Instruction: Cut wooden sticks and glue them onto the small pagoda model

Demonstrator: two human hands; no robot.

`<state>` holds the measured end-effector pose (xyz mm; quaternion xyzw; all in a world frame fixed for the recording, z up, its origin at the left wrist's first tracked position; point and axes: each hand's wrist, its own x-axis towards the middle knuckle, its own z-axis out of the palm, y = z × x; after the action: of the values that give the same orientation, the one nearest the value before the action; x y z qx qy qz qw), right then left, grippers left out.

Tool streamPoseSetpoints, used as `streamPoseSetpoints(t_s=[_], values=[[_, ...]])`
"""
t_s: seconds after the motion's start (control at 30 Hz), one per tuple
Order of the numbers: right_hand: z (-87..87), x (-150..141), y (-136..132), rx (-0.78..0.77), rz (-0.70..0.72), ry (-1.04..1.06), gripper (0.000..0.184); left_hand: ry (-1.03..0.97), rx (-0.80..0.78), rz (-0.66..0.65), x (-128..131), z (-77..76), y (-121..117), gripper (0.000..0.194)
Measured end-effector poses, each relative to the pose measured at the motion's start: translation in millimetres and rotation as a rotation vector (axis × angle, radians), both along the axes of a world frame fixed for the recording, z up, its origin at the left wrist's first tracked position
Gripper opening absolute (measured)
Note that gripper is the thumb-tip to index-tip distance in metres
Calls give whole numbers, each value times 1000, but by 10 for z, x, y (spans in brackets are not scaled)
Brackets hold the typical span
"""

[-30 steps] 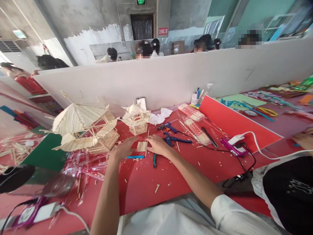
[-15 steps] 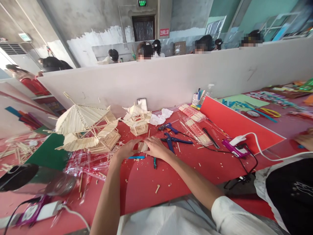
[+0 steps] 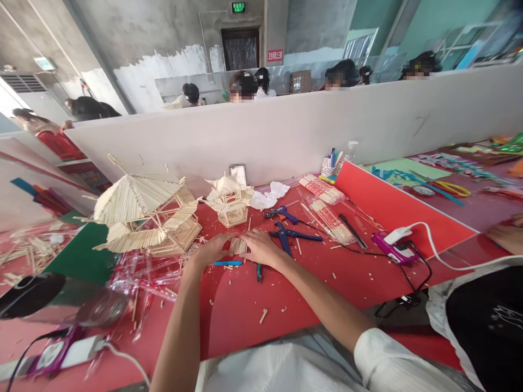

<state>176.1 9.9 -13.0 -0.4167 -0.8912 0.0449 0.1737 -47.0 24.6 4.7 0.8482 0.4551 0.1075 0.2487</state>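
Between my two hands, low over the red table, is a small panel of pale wooden sticks (image 3: pixel 238 246) laid side by side. My left hand (image 3: pixel 210 251) curves round its left edge, thumb and fingers closed on it. At the right edge, my right hand (image 3: pixel 261 247) grips it with bent fingers; the fingertips are partly hidden. Just below the panel lies a blue pen (image 3: pixel 227 263). A green-handled tool (image 3: pixel 259 273) sits under my right wrist, partly covered. Beyond my hands stands a small stick pavilion (image 3: pixel 232 209), and a larger stick pavilion (image 3: pixel 137 198) is to the left.
Right of my hands lie a glue gun (image 3: pixel 284 214), a blue cutter (image 3: pixel 286 235) and packs of wooden sticks (image 3: pixel 330 220). A red board (image 3: pixel 392 207) and power strip (image 3: pixel 394 247) are farther right. A clear bottle (image 3: pixel 98 307) lies left, near crumpled plastic wrap (image 3: pixel 141 272). A co-worker sits right.
Both hands stay almost where they were, around the stick panel. The view has shifted very slightly; nothing else has visibly moved.
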Motion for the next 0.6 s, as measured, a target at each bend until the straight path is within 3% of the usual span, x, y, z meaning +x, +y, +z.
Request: streamPoseSetpoints(t_s=[0.6], values=[[10,57,93,-63,-49,104,31,27,48,-2,-12,105,-60,67]])
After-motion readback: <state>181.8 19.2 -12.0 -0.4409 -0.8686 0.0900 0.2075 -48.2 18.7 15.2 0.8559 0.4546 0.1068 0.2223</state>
